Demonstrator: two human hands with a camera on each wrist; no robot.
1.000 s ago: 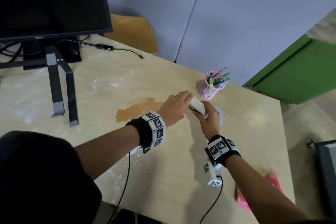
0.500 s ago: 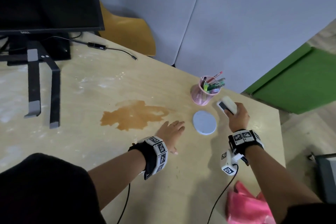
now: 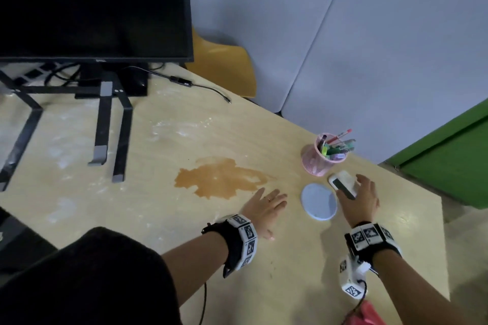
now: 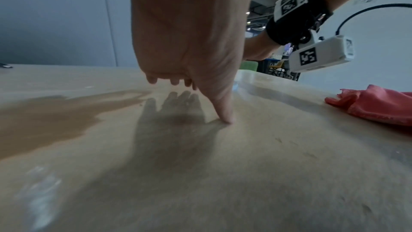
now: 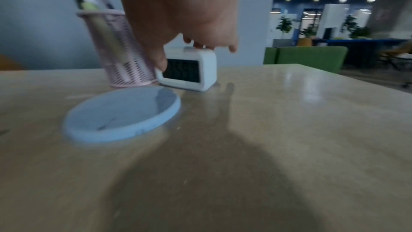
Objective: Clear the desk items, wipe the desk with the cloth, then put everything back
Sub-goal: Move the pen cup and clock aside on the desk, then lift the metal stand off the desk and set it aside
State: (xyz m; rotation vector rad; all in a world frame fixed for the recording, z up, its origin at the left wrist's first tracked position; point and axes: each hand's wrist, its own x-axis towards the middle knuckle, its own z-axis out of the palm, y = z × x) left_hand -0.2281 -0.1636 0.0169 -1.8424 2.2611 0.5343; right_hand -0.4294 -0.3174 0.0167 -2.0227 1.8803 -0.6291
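A small white digital clock (image 3: 342, 183) (image 5: 189, 70) stands on the wooden desk (image 3: 237, 140) beside a pink mesh pen cup (image 3: 318, 161) (image 5: 118, 48). My right hand (image 3: 357, 196) (image 5: 187, 24) holds the clock, thumb on its front left and fingers over its top. A round pale-blue coaster (image 3: 319, 201) (image 5: 121, 114) lies flat just left of it. My left hand (image 3: 264, 207) (image 4: 191, 41) hovers flat and relaxed over the desk, thumb tip touching the wood. A brown spill (image 3: 219, 179) (image 4: 44, 117) spreads left of it. A pink cloth (image 3: 364, 315) (image 4: 374, 105) lies at the near right edge.
A black monitor (image 3: 92, 5) on a metal stand (image 3: 105, 124) fills the back left, with a loose cable (image 3: 200, 87) trailing across the desk. A yellow chair (image 3: 224, 68) sits behind the desk. Grey partition panels form the back; the desk's right edge drops off.
My right hand carried the clock from the desk's middle to the right and set it down beside the pen cup. My left hand let go of it and drew back to hover flat.
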